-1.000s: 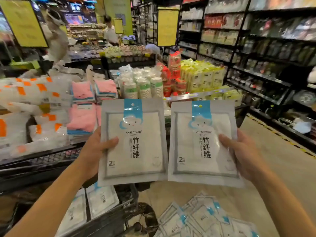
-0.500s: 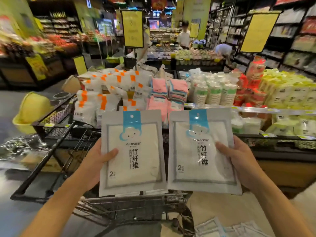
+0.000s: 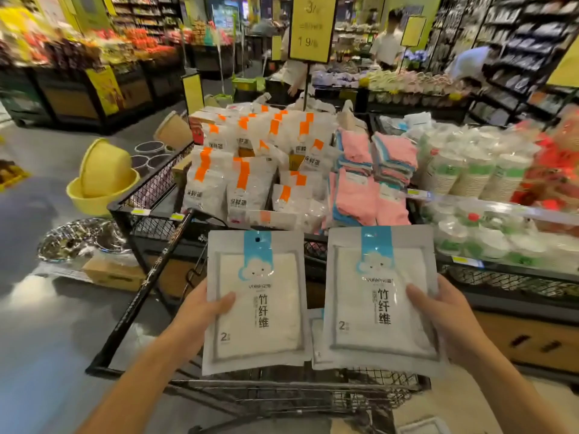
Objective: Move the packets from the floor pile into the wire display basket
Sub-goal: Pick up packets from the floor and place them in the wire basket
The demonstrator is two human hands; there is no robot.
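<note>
We are holding two flat packets upright, faces toward the camera, above the near end of the wire display basket [image 3: 282,393]. The left hand [image 3: 200,311] is pinching the left packet [image 3: 257,302] at its lower left edge, thumb across the front and fingers hidden behind. The right hand [image 3: 438,311] is gripping the right packet [image 3: 379,296] at its right edge in the same way. A further packet edge is showing just behind the right packet's lower left corner; we cannot tell whether it is held or already lying in the basket.

Handling, as we are judging it: light, thin, glossy film pouches with a soft folded cloth inside. They are likely bending rather than breaking and likely sliding against each other. A side-edge pinch, thumb in front, is looking adequate; the sealed border gives the firmest purchase.

Against the frame half a second back, the grips are unchanged, and both packets are sitting lower in view and nearer the basket. The camera is now facing further left, the orange-labelled bags [image 3: 250,164] and pink cloths [image 3: 369,180] appearing closer. Only a corner of the floor pile [image 3: 423,426] is showing, bottom right.
</note>
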